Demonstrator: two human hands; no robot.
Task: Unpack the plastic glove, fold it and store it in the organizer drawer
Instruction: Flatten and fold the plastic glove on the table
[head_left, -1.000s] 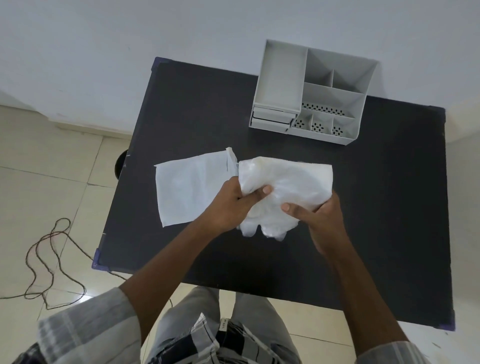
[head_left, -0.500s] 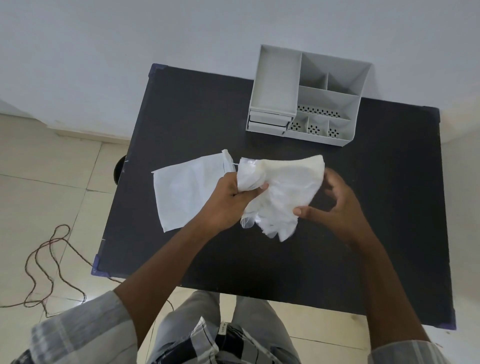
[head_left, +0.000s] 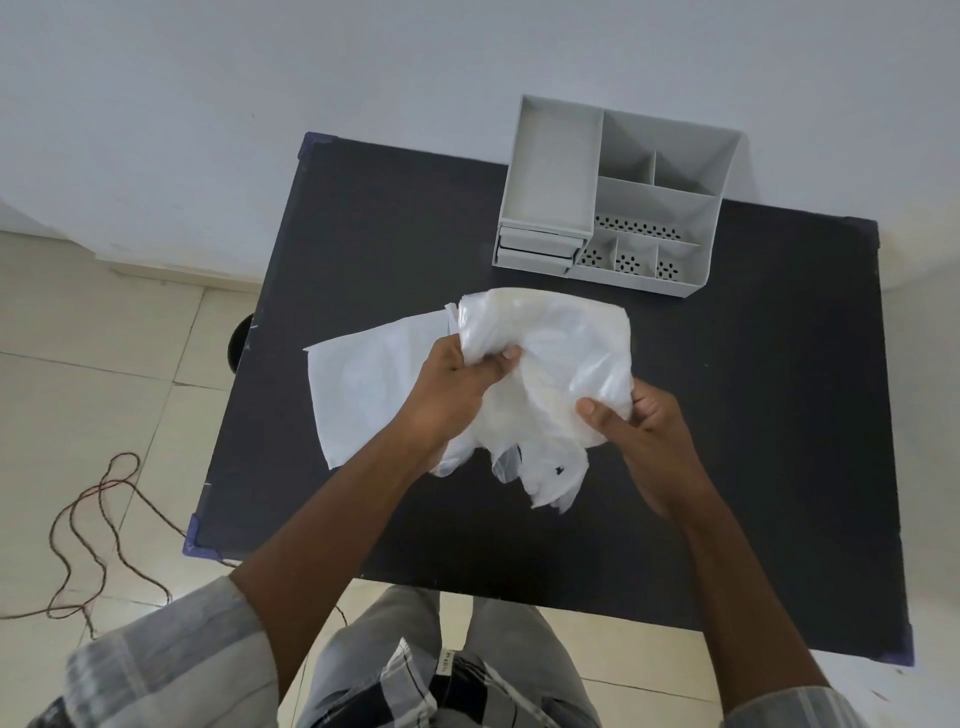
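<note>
Where hands (head_left: 457, 395) pinch: glove (head_left: 561, 374) (seemingly crumpled).

Hidden and cut-off parts

The left hand (head_left: 457, 387) covers part of the white packet (head_left: 371, 384); the glove (head_left: 556, 374) hides the right hand (head_left: 641, 426) fingers behind it. Both sleeves run off the bottom edge; the drawer (head_left: 537, 248) contents stay unseen.

Plain room, likely home: tiled floor (head_left: 104, 384), white wall (head_left: 260, 104), small black table (head_left: 395, 218).
</note>
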